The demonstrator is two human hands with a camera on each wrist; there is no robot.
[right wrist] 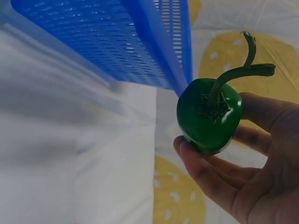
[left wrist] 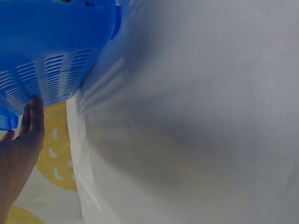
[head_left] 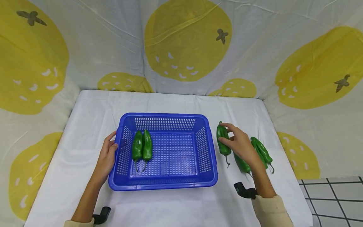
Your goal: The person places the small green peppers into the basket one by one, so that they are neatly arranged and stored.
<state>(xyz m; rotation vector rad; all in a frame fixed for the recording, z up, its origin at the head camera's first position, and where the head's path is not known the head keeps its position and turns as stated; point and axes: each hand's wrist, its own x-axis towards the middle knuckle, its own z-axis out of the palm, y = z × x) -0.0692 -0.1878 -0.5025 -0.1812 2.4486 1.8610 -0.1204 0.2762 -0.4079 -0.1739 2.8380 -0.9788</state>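
Head, held pepper [head_left: 223,138]: glossy dark green, elongated, stem end toward the person; just beside the basket's right side.
Head, right hand [head_left: 240,141]: pinching that pepper between thumb and fingers, forearm angled inward.
Head, basket [head_left: 175,186]: blue plastic, slotted walls, on the white surface [head_left: 181,209].
Head, basket peppers [head_left: 142,146]: two, side by side at the left, stems toward the person.
Head, loose peppers [head_left: 262,151]: green, partly overlapping, on the surface near the right forearm.
Head, left hand [head_left: 107,156]: at the basket's left rim, fingers relaxed, holding no pepper.
Left wrist, left hand: fingers fairly straight, touching the slotted outer wall.
Right wrist, held pepper: rounded shiny end, curved forked stem, wrinkled base.
Right wrist, right hand: thumb one side, fingertips the other.
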